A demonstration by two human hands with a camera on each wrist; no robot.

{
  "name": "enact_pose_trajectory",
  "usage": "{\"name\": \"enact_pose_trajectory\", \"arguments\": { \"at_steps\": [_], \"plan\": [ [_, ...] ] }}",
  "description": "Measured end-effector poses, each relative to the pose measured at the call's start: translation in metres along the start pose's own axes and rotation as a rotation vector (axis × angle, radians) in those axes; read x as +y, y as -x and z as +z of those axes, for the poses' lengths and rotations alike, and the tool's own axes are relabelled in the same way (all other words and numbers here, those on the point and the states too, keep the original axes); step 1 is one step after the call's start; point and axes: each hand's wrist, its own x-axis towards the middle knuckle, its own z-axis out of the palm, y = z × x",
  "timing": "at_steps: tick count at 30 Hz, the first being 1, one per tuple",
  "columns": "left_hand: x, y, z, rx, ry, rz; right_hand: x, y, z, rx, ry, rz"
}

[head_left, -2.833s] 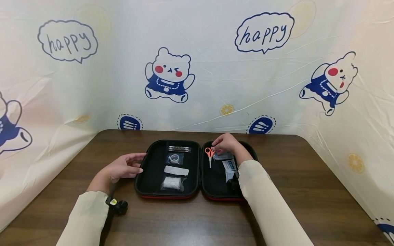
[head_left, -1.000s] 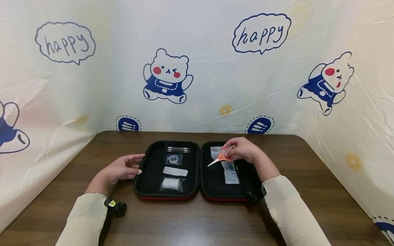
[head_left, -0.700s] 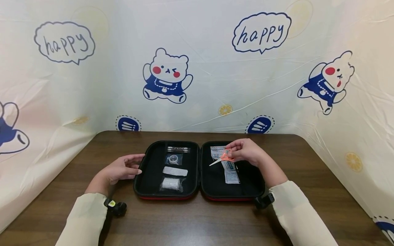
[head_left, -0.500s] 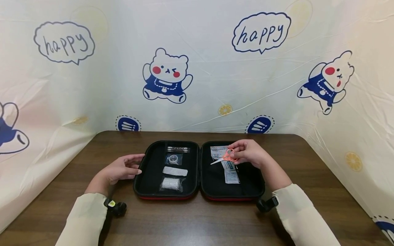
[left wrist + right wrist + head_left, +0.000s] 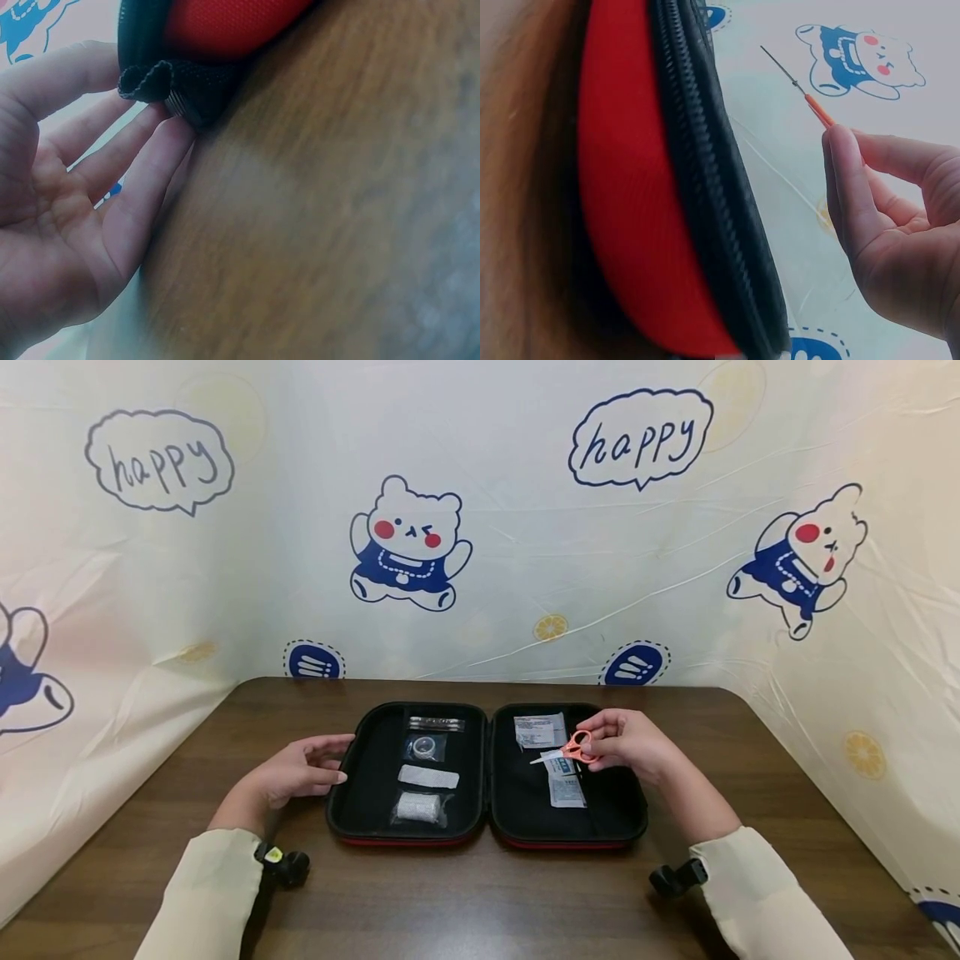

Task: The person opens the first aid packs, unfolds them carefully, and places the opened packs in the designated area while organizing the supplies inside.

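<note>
Pinched between the thumb and fingers of my right hand (image 5: 626,745) are small scissors (image 5: 576,747) with orange handles, blades pointing left. The right wrist view has the scissors (image 5: 821,110) edge-on, raised beside the case's red wall. They are above the right half of an unfolded zippered case (image 5: 517,818), black inside and red outside. My left hand (image 5: 306,768) holds the case's left edge, its thumb at the rim. In the left wrist view the fingers of that hand (image 5: 139,187) meet a black fabric loop (image 5: 154,79) on the case's side; some fingertips are hidden.
In the case's left half lie a clear-wrapped metal item (image 5: 437,724), a bagged roll of tape (image 5: 424,747), a white strip (image 5: 428,777) and a bagged white bandage roll (image 5: 418,807). Several printed packets (image 5: 540,732) lie in the right half. Behind the wooden table (image 5: 480,902) hangs a printed curtain (image 5: 510,527).
My right hand has lifted the scissors from the right half's upper left and carried them rightward, uncovering the packets. The blades have swung from pointing down to pointing left. My left hand stays put.
</note>
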Motion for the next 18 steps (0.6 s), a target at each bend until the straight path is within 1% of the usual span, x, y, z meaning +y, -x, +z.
{"name": "enact_pose_trajectory", "arguments": {
  "at_steps": [8, 18],
  "plan": [
    [0.0, 0.0, 0.001, 0.001, 0.008, 0.0, 0.01, 0.019, -0.016, 0.013, 0.035, -0.001],
    [0.001, 0.001, 0.001, 0.006, -0.001, -0.008, 0.02, 0.039, -0.038, 0.032, 0.038, 0.013]
  ]
}}
